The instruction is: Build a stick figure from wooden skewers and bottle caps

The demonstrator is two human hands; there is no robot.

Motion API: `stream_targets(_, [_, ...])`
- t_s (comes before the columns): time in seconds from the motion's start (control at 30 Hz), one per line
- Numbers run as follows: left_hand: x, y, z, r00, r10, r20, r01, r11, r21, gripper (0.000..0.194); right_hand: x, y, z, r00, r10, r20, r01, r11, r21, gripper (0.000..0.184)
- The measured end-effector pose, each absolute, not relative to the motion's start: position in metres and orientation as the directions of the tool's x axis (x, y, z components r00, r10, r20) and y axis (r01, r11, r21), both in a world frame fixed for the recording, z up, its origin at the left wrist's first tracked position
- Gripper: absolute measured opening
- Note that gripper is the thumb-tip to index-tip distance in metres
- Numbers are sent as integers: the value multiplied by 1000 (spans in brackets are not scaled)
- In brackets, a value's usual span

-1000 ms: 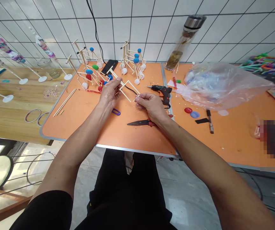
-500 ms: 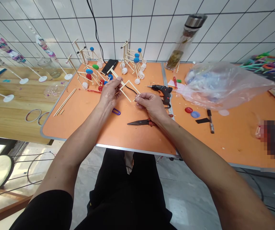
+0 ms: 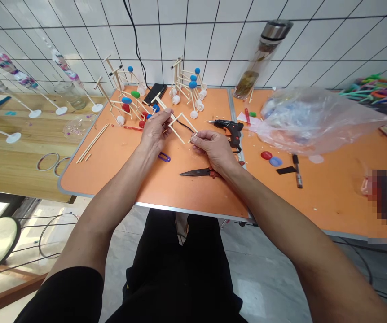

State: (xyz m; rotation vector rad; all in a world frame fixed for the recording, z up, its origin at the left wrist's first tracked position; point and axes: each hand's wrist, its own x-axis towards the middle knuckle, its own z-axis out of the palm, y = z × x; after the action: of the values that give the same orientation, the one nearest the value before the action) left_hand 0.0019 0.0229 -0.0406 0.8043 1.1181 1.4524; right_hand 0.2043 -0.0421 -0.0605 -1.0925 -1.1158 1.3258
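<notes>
While the left hand (image 3: 153, 130) grips a wooden stick frame (image 3: 177, 129), the right hand (image 3: 212, 150) pinches its end.

**My table (image 3: 112, 175), as laid out**
Stick models (image 3: 188, 85) stand at the back, scissors (image 3: 198, 172) up front, a glue gun (image 3: 229, 128) right of them, a plastic bag (image 3: 314, 121) further right.

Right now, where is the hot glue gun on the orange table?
In the head view, the hot glue gun lies right of centre on the orange table, just beyond the person's right hand, with the clear plastic bag to its right.
</notes>
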Motion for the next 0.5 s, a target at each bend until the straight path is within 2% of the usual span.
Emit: stream_targets(0.5, [4,19,-35,-208,972,-108,-339,32,940,51,205,-43,-59,-34,999,-34,-142,-39,-989,55])
